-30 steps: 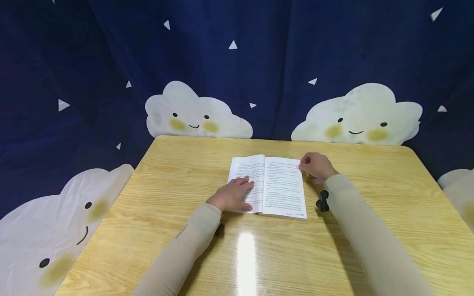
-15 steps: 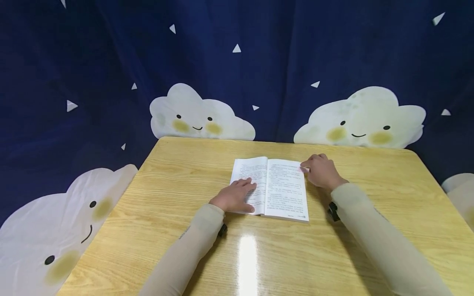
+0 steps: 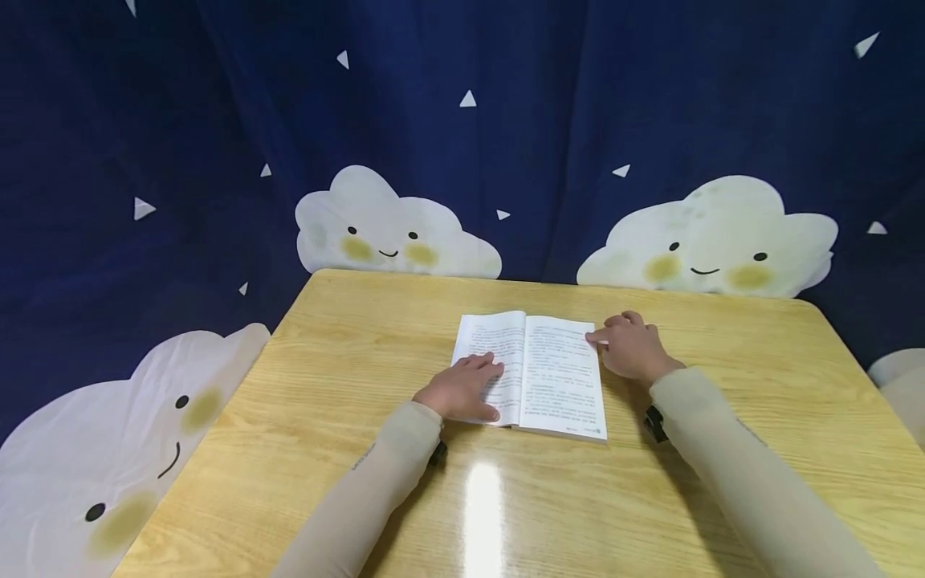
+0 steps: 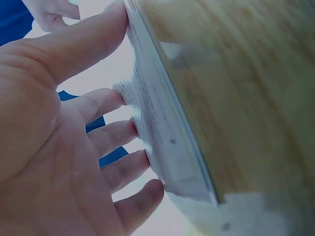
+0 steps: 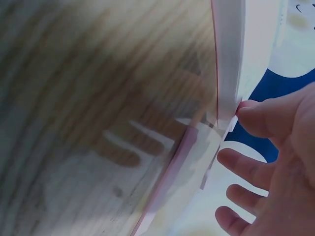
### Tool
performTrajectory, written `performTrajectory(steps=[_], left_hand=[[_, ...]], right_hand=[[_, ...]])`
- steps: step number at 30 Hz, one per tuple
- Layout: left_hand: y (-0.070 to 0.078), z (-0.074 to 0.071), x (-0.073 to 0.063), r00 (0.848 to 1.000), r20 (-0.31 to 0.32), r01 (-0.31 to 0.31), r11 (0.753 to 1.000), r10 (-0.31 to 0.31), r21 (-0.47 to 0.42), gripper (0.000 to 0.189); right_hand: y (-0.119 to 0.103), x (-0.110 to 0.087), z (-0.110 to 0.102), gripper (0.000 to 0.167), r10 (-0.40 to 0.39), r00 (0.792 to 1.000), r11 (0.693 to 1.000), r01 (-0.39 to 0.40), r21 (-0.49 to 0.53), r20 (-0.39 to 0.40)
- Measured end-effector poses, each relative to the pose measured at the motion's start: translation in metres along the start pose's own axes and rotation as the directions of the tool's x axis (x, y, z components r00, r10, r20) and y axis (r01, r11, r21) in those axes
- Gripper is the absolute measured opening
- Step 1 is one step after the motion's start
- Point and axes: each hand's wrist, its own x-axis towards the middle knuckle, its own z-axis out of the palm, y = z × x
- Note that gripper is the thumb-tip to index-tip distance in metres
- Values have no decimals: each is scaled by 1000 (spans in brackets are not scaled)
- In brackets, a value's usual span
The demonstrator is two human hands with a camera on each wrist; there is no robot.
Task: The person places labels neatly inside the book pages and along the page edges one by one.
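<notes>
An open book (image 3: 560, 385) with printed pages lies on the wooden table. My left hand (image 3: 462, 389) rests with spread fingers on the left page; in the left wrist view, its fingertips (image 4: 140, 160) touch the paper. At the upper right edge of the right page, my right hand (image 3: 634, 347) touches the book with its thumb, other fingers apart and holding nothing. A small pale tab (image 5: 231, 125) juts from the book's edge below that thumb in the right wrist view. A pink strip (image 5: 184, 147) lies beside the book on the table; my right hand hides it from the head view.
The light wooden table (image 3: 347, 337) stretches around the book on all sides. Behind it hangs a dark blue curtain (image 3: 433, 48) printed with smiling clouds. A bright light reflection shows on the table in front of the book.
My right hand pinched a small pink tab at the page's edge; its fingers have since spread, leaving the thumb against that edge. The left hand stays on the left page.
</notes>
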Motion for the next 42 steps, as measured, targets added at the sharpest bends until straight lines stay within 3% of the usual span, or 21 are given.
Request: performTrajectory(steps=[10, 18, 25, 29, 36, 42], left_hand=[[-1, 1, 2, 1000, -7, -8, 1000, 8, 13, 78], [0, 1, 2, 1000, 3, 6, 1000, -6, 30, 79], [0, 3, 1, 1000, -2, 20, 999, -20, 37, 79], [0, 3, 0, 1000, -8, 15, 999, -15, 28, 79], [2, 0, 0, 1000, -4, 18, 1000, -18, 22, 79], [0, 1, 0, 1000, 1, 25, 999, -26, 26, 79]], right_hand=[[-7, -4, 9, 42, 12, 999, 998, -15, -64, -50], [-6, -2, 6, 50, 59, 998, 998, -59, -37, 11], [-6, -4, 7, 55, 44, 998, 999, -44, -3, 34], [-2, -6, 11, 59, 25, 1000, 999, -25, -26, 7], [2, -11, 6, 55, -2, 996, 1000, 4, 24, -86], [-2, -6, 8, 55, 6, 998, 1000, -5, 14, -59]])
